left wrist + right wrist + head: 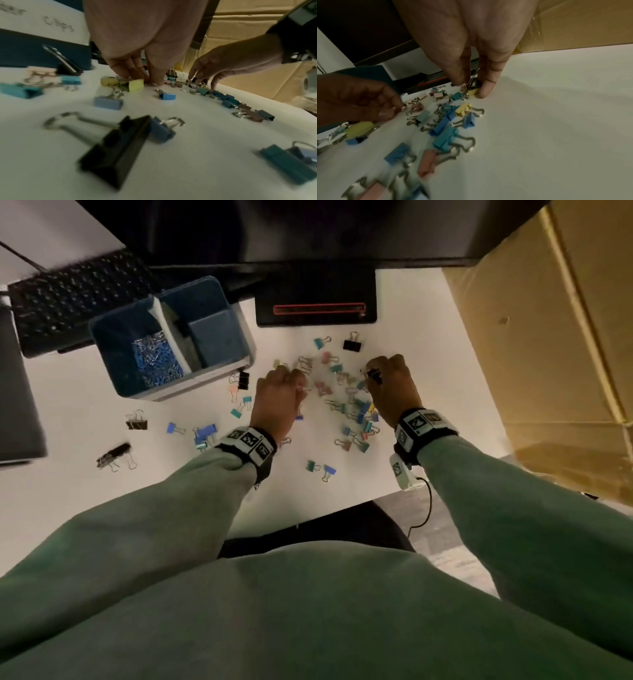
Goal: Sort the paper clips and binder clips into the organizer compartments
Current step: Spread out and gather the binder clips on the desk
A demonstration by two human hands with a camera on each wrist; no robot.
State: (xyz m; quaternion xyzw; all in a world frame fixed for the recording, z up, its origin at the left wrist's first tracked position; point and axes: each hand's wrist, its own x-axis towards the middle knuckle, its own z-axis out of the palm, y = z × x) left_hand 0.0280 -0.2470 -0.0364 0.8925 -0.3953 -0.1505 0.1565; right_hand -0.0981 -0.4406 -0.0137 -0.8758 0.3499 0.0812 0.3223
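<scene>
Left hand (279, 395): was down on the counter (85, 491) at the left edge of the clip pile, fingers (120, 70) curled, pinching at the wire handle of a small clip; which clip, could not tell through the blur.
Right hand (394, 385): was down at the right edge of the pile, fingers (485, 89) closed around a black binder clip (475, 82), its wire handles pointing up between thumb and forefinger.
Yellow clip (473, 92): lay on the counter, touching the right thumb tip.
Binder clips (356, 412): were scattered loose across the white counter, thickest between and just near of the two hands; blue, teal, pink, yellow and black ones mixed.
Large black clips: one (352, 344) sat far of the right hand, one (137, 422) well to the left, another (114, 455) near it, one more (242, 379) against the organizer's right corner.
Organizer (102, 326): blue, stood at far left of the pile, apart from both hands, with a white label reading "Clips" on its side in the left wrist view.
Paper clips (157, 361): were heaped in the organizer's left compartment.
Right compartments: looked dark and showed no clips.
Keyboard (68, 299): lay far left, behind the organizer.
Monitor base (317, 299): black with a red outline, stood far of the pile.
Cardboard box (548, 354): stood along the right edge of the counter.
</scene>
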